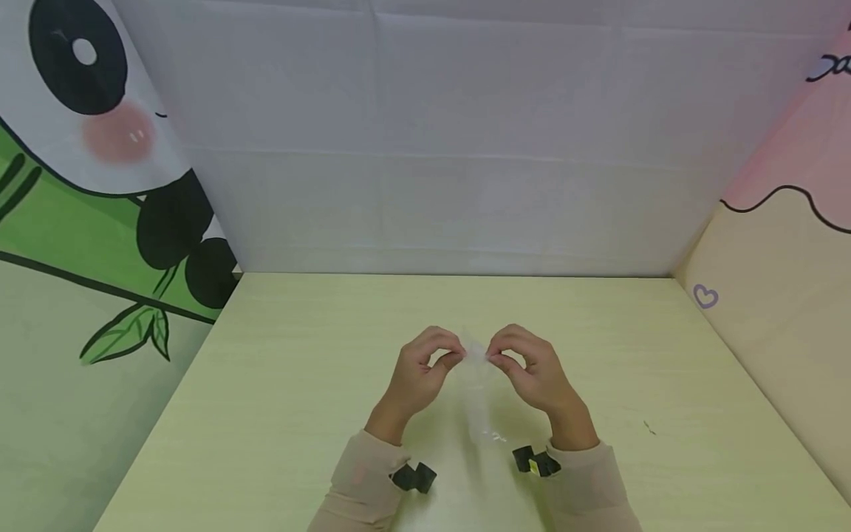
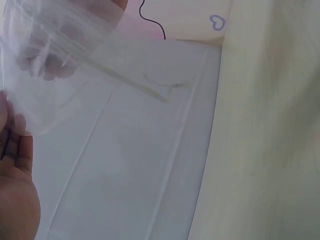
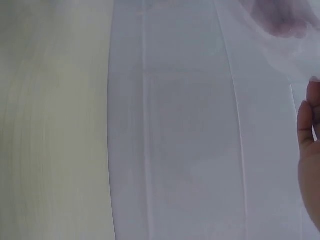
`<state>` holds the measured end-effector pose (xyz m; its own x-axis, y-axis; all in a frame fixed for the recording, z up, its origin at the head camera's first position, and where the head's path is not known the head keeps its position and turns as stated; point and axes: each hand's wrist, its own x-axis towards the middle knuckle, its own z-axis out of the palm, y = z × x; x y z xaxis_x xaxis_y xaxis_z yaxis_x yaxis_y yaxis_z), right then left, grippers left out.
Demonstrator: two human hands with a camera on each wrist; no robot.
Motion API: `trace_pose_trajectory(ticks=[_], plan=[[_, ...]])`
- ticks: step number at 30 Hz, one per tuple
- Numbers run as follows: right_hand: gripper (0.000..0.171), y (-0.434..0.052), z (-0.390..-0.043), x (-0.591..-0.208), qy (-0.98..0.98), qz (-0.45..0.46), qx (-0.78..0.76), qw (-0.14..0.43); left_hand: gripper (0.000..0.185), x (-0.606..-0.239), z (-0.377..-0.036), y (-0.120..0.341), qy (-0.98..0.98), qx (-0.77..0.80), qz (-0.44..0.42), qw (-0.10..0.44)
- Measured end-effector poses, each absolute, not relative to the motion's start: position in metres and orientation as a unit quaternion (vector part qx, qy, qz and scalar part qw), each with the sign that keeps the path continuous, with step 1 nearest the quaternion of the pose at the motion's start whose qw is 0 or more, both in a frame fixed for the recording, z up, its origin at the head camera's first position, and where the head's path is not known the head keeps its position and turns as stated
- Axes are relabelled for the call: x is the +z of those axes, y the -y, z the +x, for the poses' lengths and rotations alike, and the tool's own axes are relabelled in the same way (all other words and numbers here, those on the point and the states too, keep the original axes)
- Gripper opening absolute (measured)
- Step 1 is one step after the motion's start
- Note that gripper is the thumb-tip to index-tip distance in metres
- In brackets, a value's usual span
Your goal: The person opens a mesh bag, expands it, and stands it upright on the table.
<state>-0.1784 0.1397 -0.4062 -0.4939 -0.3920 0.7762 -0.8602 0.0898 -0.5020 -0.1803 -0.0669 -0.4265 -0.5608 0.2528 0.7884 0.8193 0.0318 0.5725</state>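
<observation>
A clear plastic bag (image 1: 477, 391) hangs between my two hands above the pale wooden table (image 1: 299, 384). My left hand (image 1: 425, 369) pinches the bag's top edge from the left, and my right hand (image 1: 525, 366) pinches it from the right, fingertips almost meeting. The bag's lower end droops toward my wrists. In the left wrist view the thin bag (image 2: 65, 55) fills the upper left, with the other hand's fingers (image 2: 42, 67) showing through it. The right wrist view catches a corner of the bag (image 3: 280, 35) at the top right.
A white cloth backdrop (image 1: 432, 148) stands behind the table. A panda-print panel (image 1: 100, 185) closes the left side and a pink and cream panel (image 1: 784, 258) the right. Black wrist-camera straps (image 1: 414, 477) sit on both beige sleeves.
</observation>
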Motion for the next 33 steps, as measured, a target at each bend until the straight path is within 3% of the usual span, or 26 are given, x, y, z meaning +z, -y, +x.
trace_pose_trajectory(ticks=[2,7,13,29,33], plan=[[0.025,-0.14,-0.179,-0.406,0.701,0.453,0.5,0.232,0.003,-0.427,-0.181,0.067,0.675,-0.567,-0.406,0.242],[0.025,-0.143,-0.182,-0.405,0.71,0.461,0.47,0.249,0.021,-0.425,-0.182,0.064,0.683,-0.553,-0.419,0.227],[0.027,-0.144,-0.185,-0.401,0.719,0.458,0.461,0.245,0.004,-0.42,-0.183,0.058,0.702,-0.541,-0.401,0.233],[0.027,-0.144,-0.19,-0.401,0.709,0.475,0.455,0.255,0.004,-0.421,-0.189,0.057,0.69,-0.518,-0.426,0.272],[0.025,-0.144,-0.189,-0.401,0.71,0.471,0.458,0.253,0.015,-0.422,-0.19,0.058,0.683,-0.518,-0.432,0.278]])
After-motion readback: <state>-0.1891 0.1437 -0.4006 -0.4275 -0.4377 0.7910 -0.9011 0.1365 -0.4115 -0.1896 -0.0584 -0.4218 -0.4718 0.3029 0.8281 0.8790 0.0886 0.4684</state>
